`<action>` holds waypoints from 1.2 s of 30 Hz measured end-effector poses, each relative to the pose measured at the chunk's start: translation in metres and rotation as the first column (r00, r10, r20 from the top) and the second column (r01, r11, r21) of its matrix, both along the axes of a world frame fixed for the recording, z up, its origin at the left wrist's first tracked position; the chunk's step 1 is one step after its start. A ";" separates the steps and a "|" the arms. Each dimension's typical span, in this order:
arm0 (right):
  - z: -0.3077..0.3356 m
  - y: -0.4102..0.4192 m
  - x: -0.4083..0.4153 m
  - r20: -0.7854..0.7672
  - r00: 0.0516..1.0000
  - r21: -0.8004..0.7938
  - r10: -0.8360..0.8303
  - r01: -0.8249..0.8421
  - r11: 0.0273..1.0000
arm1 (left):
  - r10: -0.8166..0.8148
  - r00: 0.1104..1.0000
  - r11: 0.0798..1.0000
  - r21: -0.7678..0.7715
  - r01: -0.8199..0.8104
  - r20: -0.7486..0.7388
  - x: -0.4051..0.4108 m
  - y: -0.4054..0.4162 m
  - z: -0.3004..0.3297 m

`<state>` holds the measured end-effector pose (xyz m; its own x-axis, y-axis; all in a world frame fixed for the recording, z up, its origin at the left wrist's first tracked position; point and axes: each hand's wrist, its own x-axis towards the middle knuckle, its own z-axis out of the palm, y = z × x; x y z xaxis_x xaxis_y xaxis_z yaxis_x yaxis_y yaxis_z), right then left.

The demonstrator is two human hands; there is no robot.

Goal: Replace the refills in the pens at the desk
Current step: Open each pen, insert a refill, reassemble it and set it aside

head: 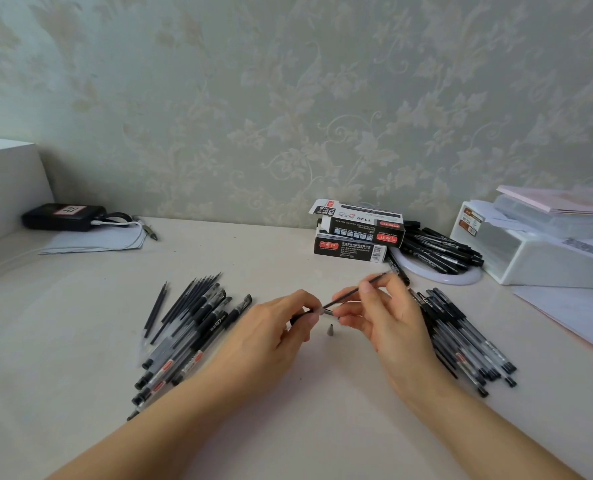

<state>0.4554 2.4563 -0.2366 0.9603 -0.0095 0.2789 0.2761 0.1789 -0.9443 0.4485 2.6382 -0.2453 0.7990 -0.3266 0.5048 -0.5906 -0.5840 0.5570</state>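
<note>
Black and thin, the refill (354,292) slanted up to the far right in your right hand (385,315) pinch, its near-left end meeting the barrel (305,312) your left hand (281,323) gripped.

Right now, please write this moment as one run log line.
left hand: grips pen barrel | right hand: pinches refill, partly in barrel | pen tip cone: lies on desk
</note>
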 end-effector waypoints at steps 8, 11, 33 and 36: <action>-0.004 -0.002 -0.003 0.170 0.980 -0.654 -0.102 0.190 0.733 | 0.050 0.999 0.997 -0.054 -0.050 -0.008 -0.001 -0.001 0.003; -0.005 -0.006 -0.001 0.243 0.963 -0.737 -0.114 0.260 0.625 | 0.070 0.998 0.996 -0.046 -0.070 -0.006 0.000 0.000 0.002; -0.008 0.000 0.002 -0.051 0.996 -0.324 0.077 -0.090 0.942 | 0.011 1.000 0.999 0.048 -0.012 0.019 0.002 0.002 -0.003; -0.009 -0.001 0.002 -0.075 0.991 -0.329 0.113 -0.131 0.935 | -0.002 1.000 0.998 0.056 0.000 0.023 0.001 0.002 -0.001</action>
<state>0.4578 2.4557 -0.2458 0.9619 0.1930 0.1938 0.2189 -0.1183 -0.9685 0.4491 2.6399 -0.2462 0.7871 -0.3559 0.5037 -0.6034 -0.6134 0.5095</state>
